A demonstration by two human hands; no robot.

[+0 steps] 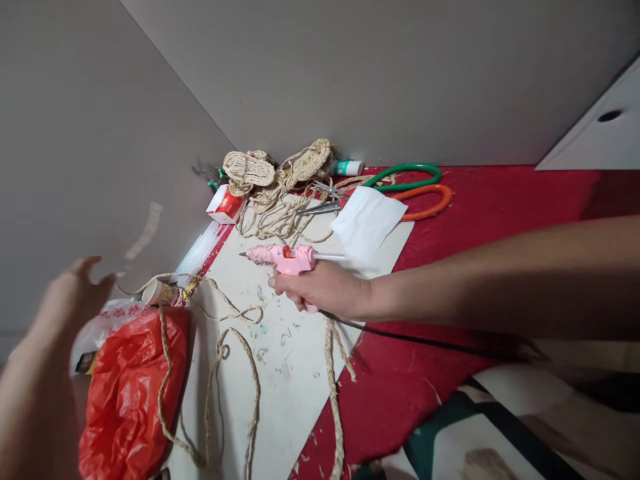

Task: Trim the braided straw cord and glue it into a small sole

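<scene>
My right hand [330, 288] is wrapped round the handle of a pink hot glue gun [295, 259]. Its nozzle points left over the white board, and a clear glue stick [330, 256] sticks out of its back. At the left, my left hand [75, 293] is raised, somewhat blurred, with thumb and fingers apart. Close to its thumb, a thin braided rope [165, 380] runs across the red plastic bag [135, 393] and loops onto the board. A blurred pale strip [144, 233] shows above that hand; I cannot tell what it is.
On the white board [285, 373] and red cloth [480, 200] lie coiled braided soles [249, 169], loose rope, scissors with green and orange handles [425, 201], a white tissue [369, 221], a red-white box [225, 204], glue sticks [200, 250] and a paper cup [159, 292]. Grey walls [380, 80] rise behind.
</scene>
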